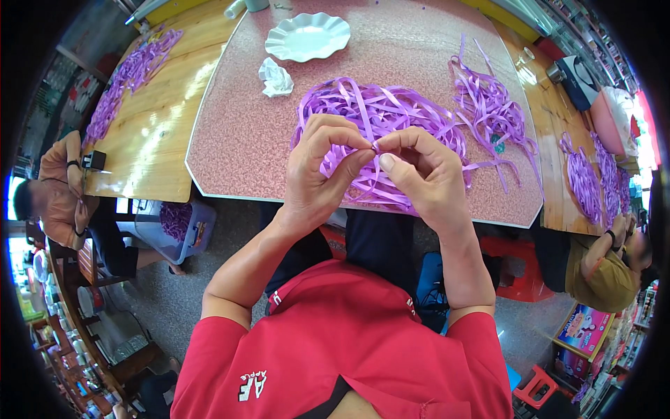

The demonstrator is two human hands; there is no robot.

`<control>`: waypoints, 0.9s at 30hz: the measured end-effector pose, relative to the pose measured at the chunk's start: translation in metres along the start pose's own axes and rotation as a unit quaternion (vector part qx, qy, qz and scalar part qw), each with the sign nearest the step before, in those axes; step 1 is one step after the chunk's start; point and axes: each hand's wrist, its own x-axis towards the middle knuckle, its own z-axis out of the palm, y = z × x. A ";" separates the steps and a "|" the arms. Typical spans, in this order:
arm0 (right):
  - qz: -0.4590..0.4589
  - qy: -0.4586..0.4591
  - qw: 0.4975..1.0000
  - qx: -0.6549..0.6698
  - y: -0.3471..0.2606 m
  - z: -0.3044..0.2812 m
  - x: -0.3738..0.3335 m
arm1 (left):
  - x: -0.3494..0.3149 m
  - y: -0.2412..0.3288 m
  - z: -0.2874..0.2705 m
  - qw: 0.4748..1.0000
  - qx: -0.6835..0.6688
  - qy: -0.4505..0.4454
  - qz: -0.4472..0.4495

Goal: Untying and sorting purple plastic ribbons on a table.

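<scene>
Pinches a bit of purple ribbon (376, 147) between thumb and forefinger of left hand (321, 157) and right hand (429, 174), fingertips close together, other fingers curled, over the near side of table (237, 153). Has ribbon pile (419, 115) beneath and beyond, clump (488, 98) to the right, tissue (276, 78) farther left, plate (307, 36) beyond.

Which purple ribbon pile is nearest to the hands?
The large central pile on the pink tabletop; left hand and right hand overlap it. Other piles lie to either side.

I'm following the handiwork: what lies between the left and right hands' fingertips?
In the head view, a bit of purple ribbon shows between the left hand and right hand; its shape is unclear.
</scene>
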 end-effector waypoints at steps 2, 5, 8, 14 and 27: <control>-0.060 0.012 0.996 -0.060 0.000 0.000 -0.001 | -0.002 0.002 0.001 0.996 -0.068 0.004 -0.061; -0.099 0.013 0.986 -0.130 0.000 -0.004 -0.001 | -0.002 0.004 0.001 0.984 -0.133 -0.008 -0.121; -0.130 0.029 0.972 -0.194 -0.005 -0.003 -0.002 | -0.002 0.004 0.001 0.979 -0.159 -0.011 -0.127; -0.137 0.023 0.956 -0.260 -0.011 -0.009 -0.005 | 0.000 0.006 0.000 0.987 -0.123 -0.016 -0.105; -0.043 0.009 0.975 -0.219 -0.018 -0.012 -0.006 | 0.002 0.008 0.004 0.999 -0.018 -0.023 -0.020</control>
